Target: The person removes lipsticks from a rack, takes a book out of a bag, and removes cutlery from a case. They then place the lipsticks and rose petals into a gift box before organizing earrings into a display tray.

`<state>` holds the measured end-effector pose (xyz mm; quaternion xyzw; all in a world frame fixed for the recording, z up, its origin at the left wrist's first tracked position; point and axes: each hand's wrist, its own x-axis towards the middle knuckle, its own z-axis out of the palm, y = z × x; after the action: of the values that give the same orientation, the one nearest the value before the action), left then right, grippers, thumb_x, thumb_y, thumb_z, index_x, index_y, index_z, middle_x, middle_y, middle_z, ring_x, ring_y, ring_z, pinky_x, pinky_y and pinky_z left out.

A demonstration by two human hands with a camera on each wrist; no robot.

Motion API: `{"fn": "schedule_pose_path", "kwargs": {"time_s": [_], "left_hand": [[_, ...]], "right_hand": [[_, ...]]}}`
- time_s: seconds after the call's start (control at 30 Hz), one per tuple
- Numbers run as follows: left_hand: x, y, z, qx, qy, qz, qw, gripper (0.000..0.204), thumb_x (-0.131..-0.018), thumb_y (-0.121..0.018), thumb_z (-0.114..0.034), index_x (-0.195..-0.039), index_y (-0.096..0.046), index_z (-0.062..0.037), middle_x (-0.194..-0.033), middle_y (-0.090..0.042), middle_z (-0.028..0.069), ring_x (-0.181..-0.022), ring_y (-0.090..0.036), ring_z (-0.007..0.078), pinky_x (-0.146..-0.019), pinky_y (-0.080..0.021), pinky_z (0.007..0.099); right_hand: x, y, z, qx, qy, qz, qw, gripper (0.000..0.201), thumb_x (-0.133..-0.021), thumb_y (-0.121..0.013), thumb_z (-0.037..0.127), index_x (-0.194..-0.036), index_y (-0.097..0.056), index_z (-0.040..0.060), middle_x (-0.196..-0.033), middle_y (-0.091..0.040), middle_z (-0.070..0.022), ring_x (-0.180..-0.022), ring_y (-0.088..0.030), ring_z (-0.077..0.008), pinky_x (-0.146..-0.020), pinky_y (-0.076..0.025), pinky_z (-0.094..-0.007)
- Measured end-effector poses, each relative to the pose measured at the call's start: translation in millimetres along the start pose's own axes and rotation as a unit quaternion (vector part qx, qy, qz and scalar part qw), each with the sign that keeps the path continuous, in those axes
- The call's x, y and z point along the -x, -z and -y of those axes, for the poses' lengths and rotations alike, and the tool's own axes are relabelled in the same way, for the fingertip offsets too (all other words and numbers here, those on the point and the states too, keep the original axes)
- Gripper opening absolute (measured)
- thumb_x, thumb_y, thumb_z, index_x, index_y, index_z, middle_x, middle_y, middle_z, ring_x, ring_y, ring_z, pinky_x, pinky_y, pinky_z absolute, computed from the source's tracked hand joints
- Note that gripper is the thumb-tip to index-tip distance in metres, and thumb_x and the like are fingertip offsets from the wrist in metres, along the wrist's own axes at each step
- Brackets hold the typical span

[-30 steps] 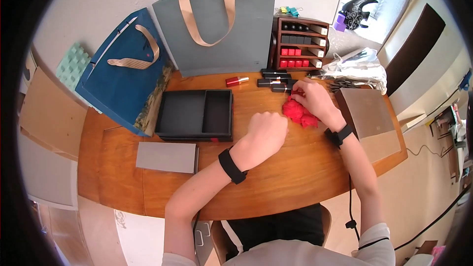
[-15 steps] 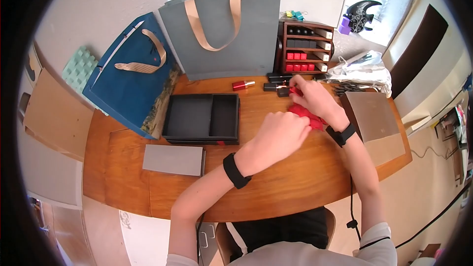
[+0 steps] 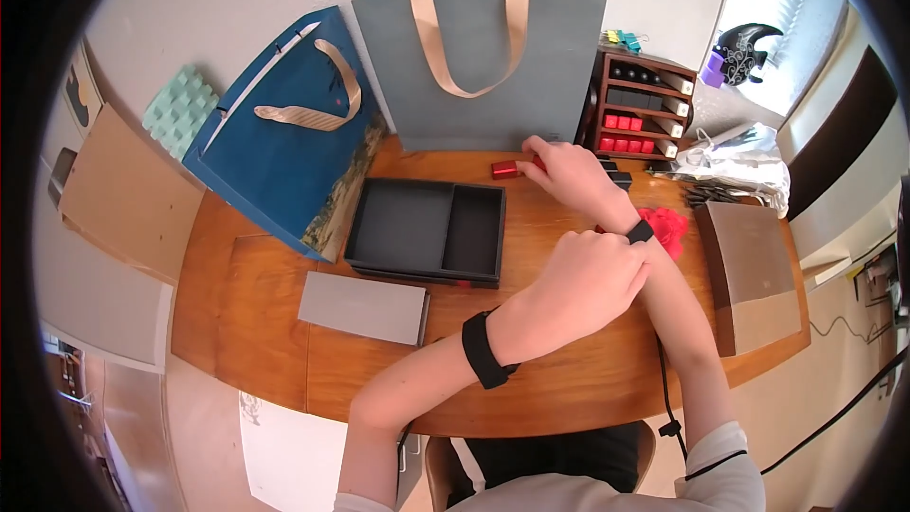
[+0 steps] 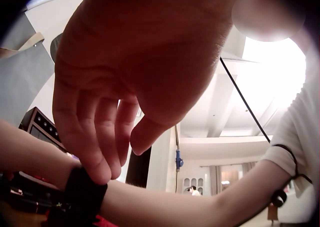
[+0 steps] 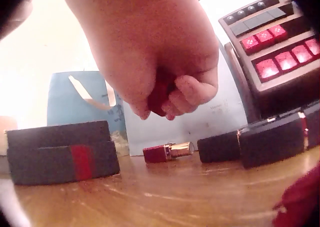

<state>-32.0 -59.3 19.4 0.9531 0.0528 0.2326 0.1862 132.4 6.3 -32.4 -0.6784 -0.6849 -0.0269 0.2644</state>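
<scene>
My right hand (image 3: 578,175) is over the back of the table, close to a red lipstick (image 3: 505,170) with a gold end. In the right wrist view its curled fingers and thumb grip a small dark red thing (image 5: 161,94), mostly hidden in the fist; I cannot tell its kind. The lipstick lies on the table below, apart from that hand. My left hand (image 3: 573,294) hovers by the right wrist, fingers loosely bent and holding nothing; its fingertips overlap the black wristband (image 4: 80,194) in the left wrist view. Partly behind the right forearm lies a crumpled red cloth (image 3: 669,226).
A black two-compartment box (image 3: 403,223) and a grey box (image 3: 365,307) stand left. Blue (image 3: 280,142) and grey-green (image 3: 483,57) gift bags stand behind. A lipstick rack (image 3: 640,109) is back right, with black tubes (image 5: 272,139) before it. A brown box (image 3: 754,265) is right.
My right hand has gone from the red cloth leftward and back, to beside the red lipstick. The left hand was near the cloth and is now beside the right wrist. The head view has shifted.
</scene>
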Motion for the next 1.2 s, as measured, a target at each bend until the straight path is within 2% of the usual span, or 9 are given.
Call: {"fn": "schedule_pose_path", "kwargs": {"time_s": [0.1, 0.37, 0.47, 0.67, 0.73, 0.8, 0.9, 1.03, 1.2], "left_hand": [[-0.3, -3.9, 4.6, 0.004, -0.022, -0.006, 1.0, 0.025, -0.095, -0.067, -0.022, -0.079, -0.069, -0.003, -0.07, -0.068, 0.0162, -0.066, -0.069, 0.0363, -0.06, -0.055, 0.0453], [-1.0, 0.8, 4.4, -0.004, -0.008, 0.009, 1.0, 0.025, -0.095, -0.067, -0.021, -0.08, -0.07, -0.0006, -0.069, -0.067, 0.0188, -0.064, -0.068, 0.0381, -0.058, -0.054, 0.0463], [-1.1, 2.4, 1.7, -0.005, -0.003, 0.021, 1.0, 0.024, -0.094, -0.068, -0.02, -0.08, -0.07, -0.0004, -0.069, -0.067, 0.0179, -0.068, -0.068, 0.0369, -0.062, -0.055, 0.0454], [0.2, 5.8, -1.0, -0.007, -0.028, -0.069, 0.997, 0.016, -0.091, -0.07, -0.017, -0.088, -0.068, -0.0013, -0.086, -0.067, 0.0148, -0.092, -0.062, 0.033, -0.087, -0.051, 0.0425], [-0.5, 11.0, -2.3, -0.02, -0.032, -0.101, 0.994, 0.017, -0.089, -0.072, -0.016, -0.093, -0.067, -0.0005, -0.097, -0.066, 0.015, -0.1, -0.059, 0.0335, -0.094, -0.049, 0.0429], [-3.5, 19.1, 1.1, -0.061, -0.035, -0.126, 0.99, 0.022, -0.086, -0.075, -0.014, -0.099, -0.066, 0.0008, -0.107, -0.064, 0.016, -0.109, -0.057, 0.0349, -0.099, -0.047, 0.0438], [-5.8, 38.2, 11.7, -0.099, 0.013, -0.124, 0.987, 0.044, -0.08, -0.081, -0.013, -0.119, -0.063, -0.0008, -0.125, -0.057, 0.0185, -0.124, -0.052, 0.0369, -0.107, -0.044, 0.0457], [-3.8, 39.0, 33.0, -0.147, 0.071, -0.151, 0.975, 0.049, -0.084, -0.081, -0.017, -0.127, -0.062, -0.0021, -0.133, -0.055, 0.0194, -0.124, -0.052, 0.0381, -0.105, -0.045, 0.0465], [-5.9, 43.5, 40.3, -0.119, 0.08, -0.127, 0.982, 0.044, -0.09, -0.077, -0.02, -0.127, -0.063, -0.0014, -0.123, -0.061, 0.0157, -0.114, -0.059, 0.0339, -0.097, -0.049, 0.0434]], "right_hand": [[-6.5, -19.0, -11.6, 0.031, -0.004, 0.023, 0.999, 0.029, -0.099, -0.064, 0.027, -0.115, -0.065, 0.0039, -0.091, -0.072, -0.0203, -0.089, -0.069, -0.0411, -0.078, -0.055, -0.0507], [-8.9, -9.4, 4.0, 0.095, -0.08, 0.138, 0.983, 0.025, -0.092, -0.067, 0.026, -0.1, -0.072, 0.0035, -0.091, -0.073, -0.0206, -0.089, -0.07, -0.0416, -0.081, -0.057, -0.0503], [-8.0, -16.0, 4.8, 0.12, -0.053, 0.112, 0.985, 0.027, -0.091, -0.069, 0.028, -0.093, -0.075, 0.001, -0.089, -0.074, -0.0222, -0.085, -0.073, -0.0413, -0.08, -0.059, -0.0488], [12.2, 21.7, 23.5, 0.013, -0.072, 0.136, 0.988, 0.025, -0.091, -0.067, 0.024, -0.096, -0.073, -0.0002, -0.094, -0.073, -0.0249, -0.088, -0.071, -0.0422, -0.078, -0.057, -0.0486], [36.1, 32.0, 13.8, -0.089, 0.05, 0.003, 0.995, 0.026, -0.091, -0.066, 0.023, -0.102, -0.07, -0.0008, -0.097, -0.071, -0.0263, -0.092, -0.069, -0.0435, -0.079, -0.055, -0.0484], [53.4, 50.7, 8.4, -0.133, 0.142, -0.065, 0.979, 0.033, -0.092, -0.067, 0.022, -0.115, -0.066, -0.0014, -0.1, -0.07, -0.0265, -0.096, -0.065, -0.0452, -0.083, -0.053, -0.0483], [52.4, 68.1, -1.7, -0.152, 0.06, 0.033, 0.986, 0.033, -0.094, -0.067, 0.022, -0.117, -0.065, -0.0008, -0.1, -0.07, -0.0245, -0.097, -0.066, -0.044, -0.084, -0.052, -0.0487], [63.9, 98.2, 5.3, -0.137, 0.037, 0.033, 0.989, 0.029, -0.095, -0.067, 0.023, -0.114, -0.067, 0.0004, -0.098, -0.07, -0.0238, -0.094, -0.066, -0.043, -0.081, -0.053, -0.0473], [67.6, 121.9, 14.3, -0.205, 0.04, 0.052, 0.977, 0.03, -0.096, -0.068, 0.026, -0.111, -0.067, 0.0002, -0.093, -0.071, -0.0204, -0.085, -0.068, -0.0365, -0.076, -0.053, -0.0412]]}}
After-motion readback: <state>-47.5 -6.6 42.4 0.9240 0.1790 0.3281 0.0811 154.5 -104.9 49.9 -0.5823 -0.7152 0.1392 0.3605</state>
